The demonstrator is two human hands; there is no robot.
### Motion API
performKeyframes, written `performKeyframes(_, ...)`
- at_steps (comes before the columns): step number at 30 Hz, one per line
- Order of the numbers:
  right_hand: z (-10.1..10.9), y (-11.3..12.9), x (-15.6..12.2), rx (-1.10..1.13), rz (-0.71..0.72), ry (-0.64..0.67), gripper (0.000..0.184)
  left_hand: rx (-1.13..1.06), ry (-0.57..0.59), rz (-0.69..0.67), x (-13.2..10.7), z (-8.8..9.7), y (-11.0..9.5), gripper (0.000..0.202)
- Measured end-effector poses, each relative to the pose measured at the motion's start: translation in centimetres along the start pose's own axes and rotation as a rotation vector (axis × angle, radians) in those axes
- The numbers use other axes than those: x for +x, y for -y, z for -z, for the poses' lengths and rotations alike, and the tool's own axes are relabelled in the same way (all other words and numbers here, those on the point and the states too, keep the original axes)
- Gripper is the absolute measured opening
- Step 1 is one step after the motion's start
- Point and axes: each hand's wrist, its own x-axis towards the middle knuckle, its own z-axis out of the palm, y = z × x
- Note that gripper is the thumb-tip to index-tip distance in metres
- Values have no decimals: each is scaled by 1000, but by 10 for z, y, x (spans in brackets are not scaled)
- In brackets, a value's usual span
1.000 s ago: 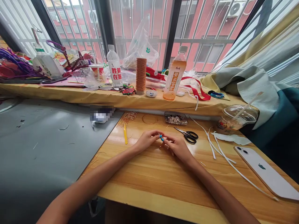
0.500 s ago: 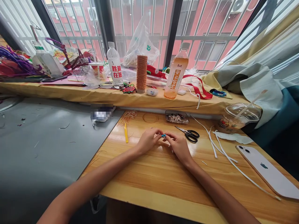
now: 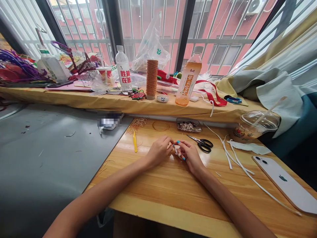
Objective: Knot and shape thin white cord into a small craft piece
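Observation:
My left hand (image 3: 159, 152) and my right hand (image 3: 190, 154) rest close together on the wooden table (image 3: 173, 188), fingertips meeting. Both are pinched on a tiny piece (image 3: 176, 149) between them, too small to name; blue spots show at the fingertips. Black-handled scissors (image 3: 203, 144) lie just right of my right hand. A yellow tool (image 3: 135, 144) lies to the left of my left hand.
A copper wire coil (image 3: 159, 125) and a small tray of bits (image 3: 188, 126) sit behind my hands. White cords (image 3: 237, 162), a phone (image 3: 284, 182) and a lidded drink cup (image 3: 255, 127) are at the right. The sill holds a thread spool (image 3: 152, 78), bottles (image 3: 187, 84) and clutter.
My fingers have shifted on the tiny piece, the right hand's fingers turning down a little. The view has drifted slightly; both hands stay in place.

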Motion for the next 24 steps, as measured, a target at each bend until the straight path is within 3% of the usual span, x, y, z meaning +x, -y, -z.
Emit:
performKeyframes(9, -4, -13, 5, -102, 41, -24, 19, -61, 130, 90, 1, -1, -1, 9)
performKeyframes(15, -5, -13, 3, -178, 69, -67, 16, -168, 116, 155, 3, -1, 0, 12)
performKeyframes(21, -6, -9, 1, -160, 45, -91, 15, -334, 77, 336, 7, 1, 1, 7)
performKeyframes(24, -8, -7, 0, -138, 32, -98, 14, -371, 71, 364, 7, 3, 1, 8)
